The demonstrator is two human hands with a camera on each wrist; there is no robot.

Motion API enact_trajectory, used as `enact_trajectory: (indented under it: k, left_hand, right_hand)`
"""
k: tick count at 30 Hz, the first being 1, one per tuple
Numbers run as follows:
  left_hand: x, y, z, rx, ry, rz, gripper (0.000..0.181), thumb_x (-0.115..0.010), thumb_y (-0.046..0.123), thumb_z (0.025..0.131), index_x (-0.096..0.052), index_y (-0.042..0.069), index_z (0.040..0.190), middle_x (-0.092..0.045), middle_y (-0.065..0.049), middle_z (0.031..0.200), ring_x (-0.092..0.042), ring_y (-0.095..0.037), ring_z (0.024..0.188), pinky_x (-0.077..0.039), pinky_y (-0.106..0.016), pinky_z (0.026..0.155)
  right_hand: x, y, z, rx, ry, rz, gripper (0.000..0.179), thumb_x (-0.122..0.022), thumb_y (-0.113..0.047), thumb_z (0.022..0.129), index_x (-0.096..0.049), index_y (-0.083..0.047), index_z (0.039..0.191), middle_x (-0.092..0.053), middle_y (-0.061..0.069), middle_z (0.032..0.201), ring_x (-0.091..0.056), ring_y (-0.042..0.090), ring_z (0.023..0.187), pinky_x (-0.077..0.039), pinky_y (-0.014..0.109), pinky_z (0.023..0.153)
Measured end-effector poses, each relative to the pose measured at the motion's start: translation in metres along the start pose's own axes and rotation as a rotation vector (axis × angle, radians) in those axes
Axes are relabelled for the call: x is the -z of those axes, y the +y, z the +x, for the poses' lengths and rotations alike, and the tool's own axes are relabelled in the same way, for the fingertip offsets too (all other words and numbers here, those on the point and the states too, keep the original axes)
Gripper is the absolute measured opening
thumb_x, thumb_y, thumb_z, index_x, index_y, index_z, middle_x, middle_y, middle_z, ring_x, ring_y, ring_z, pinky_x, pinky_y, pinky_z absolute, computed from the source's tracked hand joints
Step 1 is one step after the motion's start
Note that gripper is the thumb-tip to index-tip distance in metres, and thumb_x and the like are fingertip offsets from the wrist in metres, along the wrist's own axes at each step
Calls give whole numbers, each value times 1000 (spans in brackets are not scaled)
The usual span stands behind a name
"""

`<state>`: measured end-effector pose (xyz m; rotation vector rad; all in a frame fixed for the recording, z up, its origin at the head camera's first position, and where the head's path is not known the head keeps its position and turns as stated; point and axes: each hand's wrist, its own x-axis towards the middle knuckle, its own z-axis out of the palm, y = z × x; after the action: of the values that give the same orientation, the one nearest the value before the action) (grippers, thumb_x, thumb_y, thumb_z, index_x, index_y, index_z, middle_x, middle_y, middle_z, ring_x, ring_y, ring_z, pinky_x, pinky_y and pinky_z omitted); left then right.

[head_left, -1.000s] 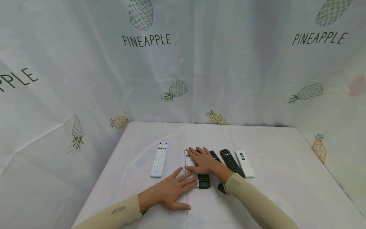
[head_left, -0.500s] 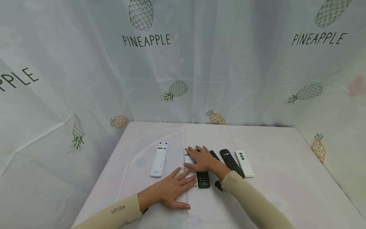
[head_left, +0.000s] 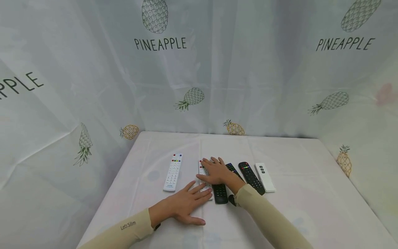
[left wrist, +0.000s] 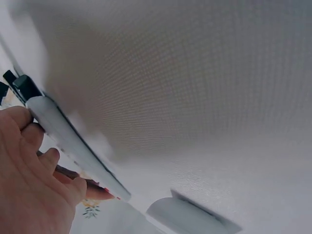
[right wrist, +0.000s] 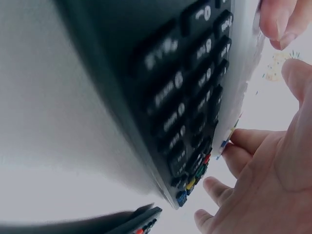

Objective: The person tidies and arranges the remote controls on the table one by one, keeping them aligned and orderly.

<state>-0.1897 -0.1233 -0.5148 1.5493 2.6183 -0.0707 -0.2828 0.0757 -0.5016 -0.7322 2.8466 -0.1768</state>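
Note:
A white remote control (head_left: 205,186) with coloured buttons lies lengthwise under both hands, partly covered by them. My left hand (head_left: 188,204) is spread flat, its fingertips on the lower part of this remote. Fingers extended, my right hand (head_left: 215,172) reaches over the upper part. Beside the white remote lies a black remote control (head_left: 220,194), its upper half hidden by the right hand; its rows of keys fill much of the right wrist view. Another black remote control (head_left: 232,169) shows only in part, behind the right wrist and cuff.
Off to the left lies a second white remote control (head_left: 173,173). Right of the hands are a black remote control (head_left: 252,178) with coloured buttons and a white remote control (head_left: 265,177) with several dark buttons. A white cloth covers the table (head_left: 289,159); pineapple-print curtains (head_left: 264,69) hang around it.
Both hands and the white remote under them have shifted slightly left and away. The right forearm has swung left, and the dark remote end beside its cuff has moved left too.

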Motion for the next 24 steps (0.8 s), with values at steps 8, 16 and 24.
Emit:
enact_trajectory:
  k: [8, 16, 24]
  left_hand:
    - [2, -3, -1, -11, 30, 30, 88, -24, 76, 94, -25, 16, 158, -24, 1, 165, -18, -25, 153, -21, -57, 119]
    - [3, -7, 1, -5, 29, 15, 87, -24, 76, 94, -29, 16, 157, -26, 1, 164, -19, -25, 153, -21, -58, 119]
    - [5, -12, -1, 7, 27, 28, 85, -24, 75, 95, -31, 16, 156, -28, 0, 163, -21, -26, 153, -22, -57, 119]
  right_hand:
    - [-1, -5, 2, -20, 10, 4, 77, -38, -69, 95, -33, -20, 156, -33, 2, 161, -28, 36, 149, -18, 60, 119]
    - [-2, -10, 8, -50, 13, 15, 73, -36, -66, 98, -35, -20, 155, -34, 2, 161, -28, 37, 148, -17, 61, 119]
    - [-9, -10, 18, -80, 20, 8, 68, -32, -61, 101, -33, -22, 156, -31, 1, 162, -28, 36, 148, -16, 61, 119]
